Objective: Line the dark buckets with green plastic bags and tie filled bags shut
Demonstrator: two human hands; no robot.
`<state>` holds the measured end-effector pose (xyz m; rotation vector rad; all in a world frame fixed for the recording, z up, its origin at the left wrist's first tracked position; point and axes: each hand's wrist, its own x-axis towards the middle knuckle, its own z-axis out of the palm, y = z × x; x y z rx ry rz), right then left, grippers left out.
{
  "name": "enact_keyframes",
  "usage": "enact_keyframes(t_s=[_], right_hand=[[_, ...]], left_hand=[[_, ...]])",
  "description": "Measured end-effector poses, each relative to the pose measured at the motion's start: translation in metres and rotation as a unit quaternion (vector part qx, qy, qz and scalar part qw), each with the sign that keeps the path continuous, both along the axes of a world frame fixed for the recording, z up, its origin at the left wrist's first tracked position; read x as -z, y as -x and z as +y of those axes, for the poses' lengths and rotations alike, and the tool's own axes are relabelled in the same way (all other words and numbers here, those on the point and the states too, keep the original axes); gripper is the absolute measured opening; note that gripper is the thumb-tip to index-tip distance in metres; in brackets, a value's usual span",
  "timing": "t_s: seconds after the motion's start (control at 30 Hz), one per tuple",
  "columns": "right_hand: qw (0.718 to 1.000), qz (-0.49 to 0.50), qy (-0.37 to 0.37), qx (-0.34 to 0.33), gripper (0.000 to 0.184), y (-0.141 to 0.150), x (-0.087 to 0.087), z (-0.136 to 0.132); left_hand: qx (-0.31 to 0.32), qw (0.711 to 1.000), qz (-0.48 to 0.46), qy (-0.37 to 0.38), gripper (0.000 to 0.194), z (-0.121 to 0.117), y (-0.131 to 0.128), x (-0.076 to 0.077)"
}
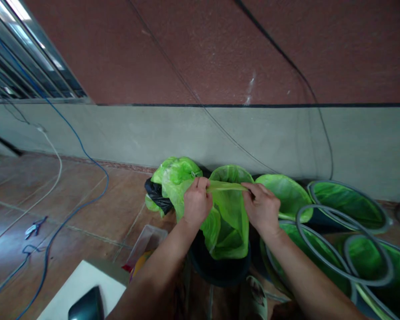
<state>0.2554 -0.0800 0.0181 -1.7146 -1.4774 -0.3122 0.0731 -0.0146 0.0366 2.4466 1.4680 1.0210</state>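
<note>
My left hand and my right hand each pinch the top edge of a thin, see-through green bag. Its rim is pulled taut between them, and the rest hangs down over a dark bucket. Left of my left hand, a crumpled green bag heap lies against the wall with a black plastic bag. Several buckets lined in green stand to the right, among them a lined bucket close behind my right hand.
Grey hoops rest across the lined buckets at right. A white box with a dark phone-like object and a clear plastic container sit at lower left. Across the tiled floor run a blue cable and keys lie nearby.
</note>
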Motion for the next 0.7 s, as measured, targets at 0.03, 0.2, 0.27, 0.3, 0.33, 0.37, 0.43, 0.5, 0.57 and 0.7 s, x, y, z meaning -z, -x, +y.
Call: enact_keyframes(t_s=[0.03, 0.2, 0.27, 0.3, 0.33, 0.37, 0.43, 0.5, 0.57, 0.7], right_hand=[[1.0, 0.004, 0.002, 0.022, 0.027, -0.003, -0.001, 0.0], [0.993, 0.015, 0.023, 0.114, 0.031, -0.024, -0.008, -0.003], [0.989, 0.013, 0.037, 0.142, 0.032, -0.035, -0.009, -0.006], [0.987, 0.011, 0.049, 0.154, 0.033, -0.04, -0.009, -0.008], [0.984, 0.009, 0.065, 0.166, 0.034, -0.045, -0.009, -0.01], [0.981, 0.006, 0.086, 0.173, 0.034, -0.048, -0.008, -0.011], [0.976, -0.011, 0.129, 0.174, 0.033, -0.047, -0.005, -0.012], [0.976, -0.045, 0.151, 0.148, 0.04, -0.038, -0.003, -0.012], [0.982, -0.085, 0.138, 0.101, 0.056, -0.02, 0.0, -0.01], [0.989, -0.115, 0.089, 0.012, 0.06, 0.016, 0.002, -0.006]], left_hand=[[0.001, 1.0, -0.001, -0.003, 0.027, 0.001, 0.002, 0.0], [-0.016, 0.999, -0.028, -0.026, 0.024, 0.013, 0.018, -0.002], [-0.032, 0.998, -0.038, -0.029, 0.024, 0.018, 0.025, -0.004], [-0.039, 0.998, -0.041, -0.031, 0.024, 0.021, 0.028, -0.005], [-0.044, 0.998, -0.044, -0.032, 0.025, 0.023, 0.031, -0.005], [-0.048, 0.997, -0.046, -0.034, 0.025, 0.024, 0.032, -0.006], [-0.046, 0.997, -0.049, -0.036, 0.027, 0.025, 0.033, -0.005], [-0.031, 0.998, -0.051, -0.034, 0.028, 0.022, 0.029, -0.004], [-0.007, 0.998, -0.053, -0.031, 0.029, 0.016, 0.022, -0.002], [0.039, 0.998, -0.047, -0.015, 0.03, 0.0, 0.005, 0.003]])
